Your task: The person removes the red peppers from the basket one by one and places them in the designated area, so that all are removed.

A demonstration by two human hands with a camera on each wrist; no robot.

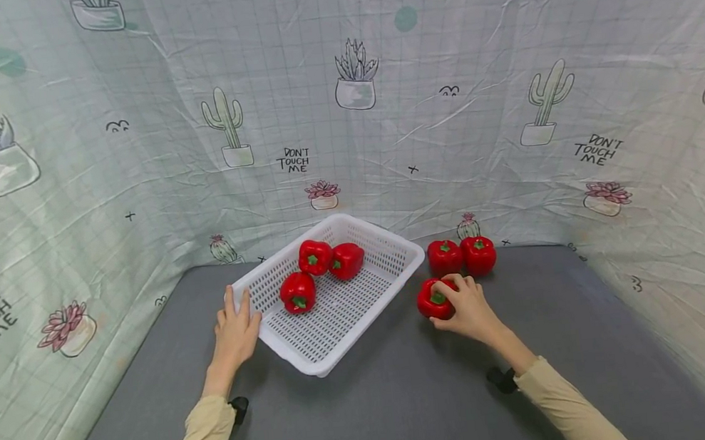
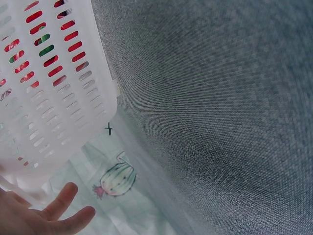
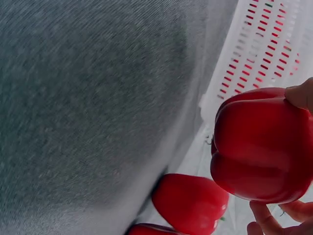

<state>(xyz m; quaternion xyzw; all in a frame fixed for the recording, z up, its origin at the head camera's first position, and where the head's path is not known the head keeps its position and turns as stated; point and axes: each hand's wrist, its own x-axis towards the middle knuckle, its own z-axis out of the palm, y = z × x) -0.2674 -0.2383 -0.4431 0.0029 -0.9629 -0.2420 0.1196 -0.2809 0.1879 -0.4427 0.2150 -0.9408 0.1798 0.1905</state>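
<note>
My right hand (image 1: 470,310) grips a red bell pepper (image 1: 430,301), its thumb on one side and fingers on the other; the right wrist view shows this pepper (image 3: 264,147) close up. Just behind it, two more red bell peppers (image 1: 445,258) stand side by side on the grey table. At the left, my left hand (image 1: 235,331) rests on the rim of a white perforated plastic basket (image 1: 363,323), fingers fairly straight. Inside the basket lie three red bell peppers (image 1: 298,293), grouped toward its left and back. The left wrist view has the basket's side wall (image 2: 63,112) beside the fingers.
The grey tabletop (image 1: 373,418) extends in front of the basket and to both sides. A pale cloth printed with cacti (image 1: 356,133) hangs around the back and sides, close behind the basket and peppers. Dark wrist straps (image 1: 503,380) sit at the sleeve ends.
</note>
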